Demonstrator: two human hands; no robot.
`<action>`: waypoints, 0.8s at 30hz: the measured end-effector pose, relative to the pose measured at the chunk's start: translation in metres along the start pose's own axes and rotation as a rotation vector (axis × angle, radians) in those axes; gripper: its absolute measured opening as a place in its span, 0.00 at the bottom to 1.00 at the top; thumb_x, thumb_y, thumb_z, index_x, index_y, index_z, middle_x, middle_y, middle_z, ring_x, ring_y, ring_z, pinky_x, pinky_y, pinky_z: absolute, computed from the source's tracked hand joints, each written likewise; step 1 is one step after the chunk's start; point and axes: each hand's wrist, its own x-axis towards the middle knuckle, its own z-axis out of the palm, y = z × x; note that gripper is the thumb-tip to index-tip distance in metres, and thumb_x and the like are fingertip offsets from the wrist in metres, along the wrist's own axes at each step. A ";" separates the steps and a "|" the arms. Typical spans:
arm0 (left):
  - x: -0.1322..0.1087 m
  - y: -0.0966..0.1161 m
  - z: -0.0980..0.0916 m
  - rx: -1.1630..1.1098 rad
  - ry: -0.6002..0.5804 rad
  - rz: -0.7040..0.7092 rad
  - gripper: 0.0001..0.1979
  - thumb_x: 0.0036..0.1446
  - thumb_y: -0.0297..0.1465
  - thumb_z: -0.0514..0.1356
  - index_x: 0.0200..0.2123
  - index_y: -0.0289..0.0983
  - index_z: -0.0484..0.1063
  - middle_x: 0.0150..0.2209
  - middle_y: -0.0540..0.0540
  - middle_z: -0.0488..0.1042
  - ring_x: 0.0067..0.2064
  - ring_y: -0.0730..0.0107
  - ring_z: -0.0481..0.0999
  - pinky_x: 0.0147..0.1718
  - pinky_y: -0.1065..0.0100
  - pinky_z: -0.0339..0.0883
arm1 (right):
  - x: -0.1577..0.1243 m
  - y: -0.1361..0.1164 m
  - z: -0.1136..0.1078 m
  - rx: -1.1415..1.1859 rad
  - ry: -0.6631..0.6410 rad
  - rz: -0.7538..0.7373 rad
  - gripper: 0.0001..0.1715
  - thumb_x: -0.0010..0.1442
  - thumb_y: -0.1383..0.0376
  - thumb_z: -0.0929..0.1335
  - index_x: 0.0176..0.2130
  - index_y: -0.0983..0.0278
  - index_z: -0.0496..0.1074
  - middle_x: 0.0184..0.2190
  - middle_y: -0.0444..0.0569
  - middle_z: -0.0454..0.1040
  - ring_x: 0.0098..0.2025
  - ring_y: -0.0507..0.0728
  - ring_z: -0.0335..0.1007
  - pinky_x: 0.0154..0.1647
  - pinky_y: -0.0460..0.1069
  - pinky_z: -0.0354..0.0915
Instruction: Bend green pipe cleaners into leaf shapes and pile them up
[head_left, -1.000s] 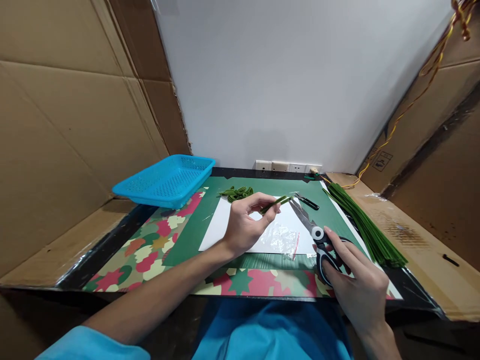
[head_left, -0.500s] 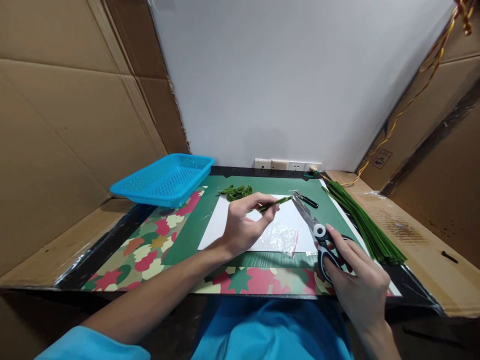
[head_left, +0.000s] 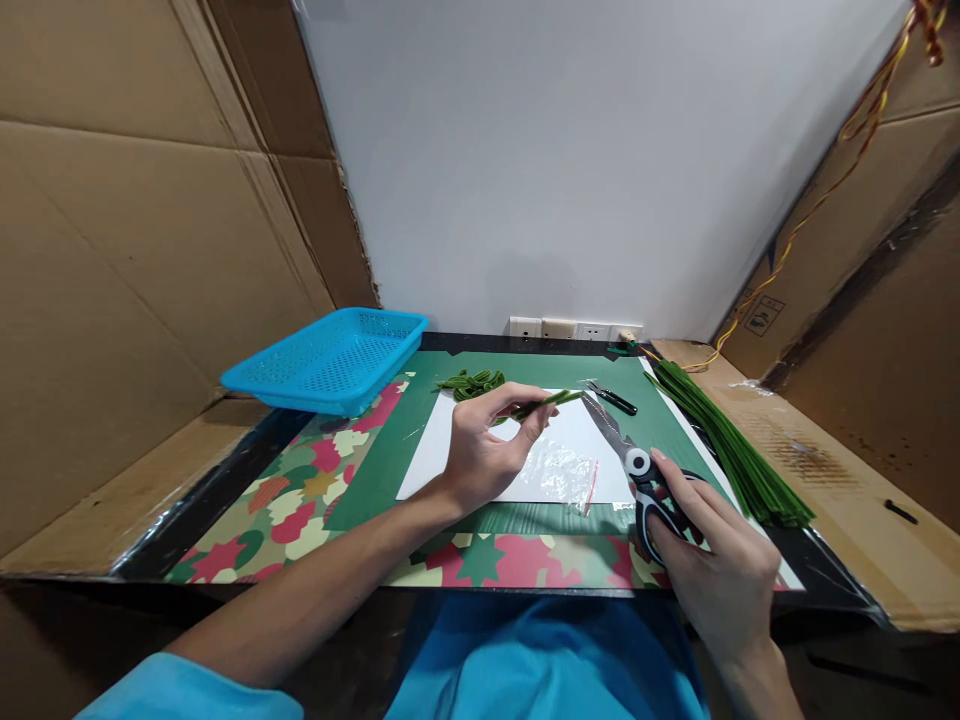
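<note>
My left hand [head_left: 484, 445] hovers over the white sheet [head_left: 450, 440], fingers pinched on a short green pipe cleaner piece [head_left: 551, 402] that points right. My right hand [head_left: 716, 570] rests at the table's front right, fingers wrapped on the black handles of the scissors [head_left: 630, 460]. The scissor blades lie on the sheet and point up-left, close to the tip of the green piece. A small clear plastic bag [head_left: 562, 470] lies on the sheet between my hands.
A blue perforated basket [head_left: 330, 360] stands at the back left. Several bent green pieces [head_left: 472, 383] lie behind the sheet. A long bundle of green pipe cleaners [head_left: 720, 440] runs along the right side. A black tool [head_left: 615, 400] lies near the back. Cardboard walls flank both sides.
My left hand has drawn slightly left and back with the green piece. My right hand and the scissors have barely shifted.
</note>
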 end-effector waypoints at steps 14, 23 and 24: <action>-0.001 0.000 -0.001 -0.034 0.024 -0.007 0.05 0.61 0.28 0.67 0.41 0.36 0.79 0.34 0.46 0.81 0.33 0.70 0.82 0.35 0.69 0.78 | 0.007 -0.008 0.000 -0.017 0.025 -0.018 0.28 0.66 0.72 0.69 0.63 0.56 0.74 0.42 0.48 0.82 0.36 0.54 0.82 0.35 0.44 0.71; -0.001 -0.003 0.000 -0.163 0.023 -0.137 0.07 0.62 0.32 0.68 0.40 0.34 0.79 0.33 0.44 0.80 0.32 0.69 0.81 0.30 0.69 0.77 | 0.003 -0.005 0.000 -0.022 0.018 -0.004 0.27 0.67 0.72 0.69 0.62 0.57 0.74 0.43 0.49 0.82 0.37 0.54 0.82 0.34 0.44 0.70; -0.001 -0.004 0.000 -0.187 0.015 -0.154 0.07 0.62 0.32 0.68 0.40 0.34 0.78 0.33 0.44 0.81 0.32 0.69 0.81 0.29 0.69 0.77 | 0.002 -0.005 0.000 -0.024 0.015 -0.004 0.27 0.66 0.72 0.70 0.62 0.58 0.74 0.43 0.49 0.82 0.37 0.54 0.82 0.34 0.44 0.70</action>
